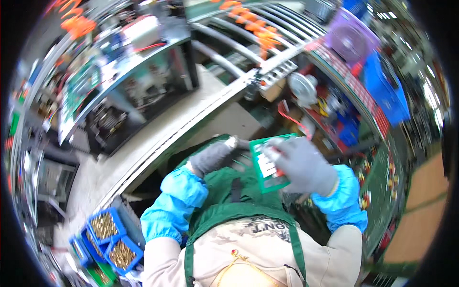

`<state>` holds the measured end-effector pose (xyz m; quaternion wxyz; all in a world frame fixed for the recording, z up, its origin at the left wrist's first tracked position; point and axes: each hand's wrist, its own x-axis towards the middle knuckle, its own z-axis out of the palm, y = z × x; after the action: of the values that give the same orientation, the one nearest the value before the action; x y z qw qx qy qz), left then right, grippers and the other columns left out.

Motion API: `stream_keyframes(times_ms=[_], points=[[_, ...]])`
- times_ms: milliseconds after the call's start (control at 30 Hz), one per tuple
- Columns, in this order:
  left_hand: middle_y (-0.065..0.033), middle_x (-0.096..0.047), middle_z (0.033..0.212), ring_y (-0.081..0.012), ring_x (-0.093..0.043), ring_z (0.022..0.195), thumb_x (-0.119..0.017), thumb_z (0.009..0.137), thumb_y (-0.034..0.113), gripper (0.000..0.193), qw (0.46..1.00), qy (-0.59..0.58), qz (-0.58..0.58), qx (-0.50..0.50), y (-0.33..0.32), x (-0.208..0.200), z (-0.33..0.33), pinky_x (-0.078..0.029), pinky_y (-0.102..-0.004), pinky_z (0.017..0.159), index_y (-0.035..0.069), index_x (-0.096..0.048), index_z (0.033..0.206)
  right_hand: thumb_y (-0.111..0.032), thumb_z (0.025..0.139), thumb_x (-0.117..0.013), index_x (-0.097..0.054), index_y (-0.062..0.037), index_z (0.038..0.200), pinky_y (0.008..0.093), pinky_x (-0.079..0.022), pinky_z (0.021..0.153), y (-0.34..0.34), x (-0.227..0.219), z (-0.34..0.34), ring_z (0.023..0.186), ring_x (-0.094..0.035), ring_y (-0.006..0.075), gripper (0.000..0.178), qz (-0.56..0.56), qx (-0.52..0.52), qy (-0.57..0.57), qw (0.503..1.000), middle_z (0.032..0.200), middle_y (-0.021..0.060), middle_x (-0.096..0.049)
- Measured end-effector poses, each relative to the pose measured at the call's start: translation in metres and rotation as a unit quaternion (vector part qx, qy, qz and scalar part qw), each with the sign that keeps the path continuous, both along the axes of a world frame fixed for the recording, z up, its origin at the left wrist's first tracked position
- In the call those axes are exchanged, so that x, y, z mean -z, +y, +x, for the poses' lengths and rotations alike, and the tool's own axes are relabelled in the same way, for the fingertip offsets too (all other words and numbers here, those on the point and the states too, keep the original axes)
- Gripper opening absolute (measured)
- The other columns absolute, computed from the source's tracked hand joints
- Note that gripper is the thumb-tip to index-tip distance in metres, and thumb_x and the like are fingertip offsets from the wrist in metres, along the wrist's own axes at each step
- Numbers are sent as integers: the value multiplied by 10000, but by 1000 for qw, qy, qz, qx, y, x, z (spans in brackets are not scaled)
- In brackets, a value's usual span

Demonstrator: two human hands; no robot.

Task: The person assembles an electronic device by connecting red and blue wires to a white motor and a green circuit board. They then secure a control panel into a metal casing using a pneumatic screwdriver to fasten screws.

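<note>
My right grip (308, 166)'s pinching the board (264, 168) at right, probably so I can see it; left grip (212, 158), can't tell.

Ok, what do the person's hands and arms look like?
The left hand and right hand wear grey gloves. Next come puffy, bright blue sleeve covers, then pale beige sleeves. Blur hides finer glove detail.

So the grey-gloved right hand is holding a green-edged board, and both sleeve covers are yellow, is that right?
Not quite: the head view shows both sleeve covers are bright blue, not yellow. The grey-gloved right hand is holding a green-edged board.
</note>
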<state>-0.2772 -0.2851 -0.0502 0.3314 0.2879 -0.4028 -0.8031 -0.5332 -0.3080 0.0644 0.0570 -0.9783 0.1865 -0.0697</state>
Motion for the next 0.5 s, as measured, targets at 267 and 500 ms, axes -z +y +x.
stream_keyframes(times_ms=[267, 500], points=[[-102, -581, 1176, -208, -555, 1068, -716, 755, 459, 699, 972, 4, -72, -226, 79, -17, 78, -436, -358, 930, -1, -529, 1248, -295, 637, -758, -438, -144, 1338, 447, -421, 859, -20, 5, 149, 1013, -550, 305, 785, -7, -238, -134, 962, 1180, 147, -510], [-141, -485, 1326, -236, -504, 1193, -732, 745, 479, 908, 897, 70, -62, -432, 106, 6, 82, -391, -383, 1019, -20, -332, 1390, -208, 756, -719, -460, 28, 1276, 338, -478, 822, -45, 85, 203, 927, -593, 234, 627, 470, 91, -221, 850, 1038, 147, -603]])
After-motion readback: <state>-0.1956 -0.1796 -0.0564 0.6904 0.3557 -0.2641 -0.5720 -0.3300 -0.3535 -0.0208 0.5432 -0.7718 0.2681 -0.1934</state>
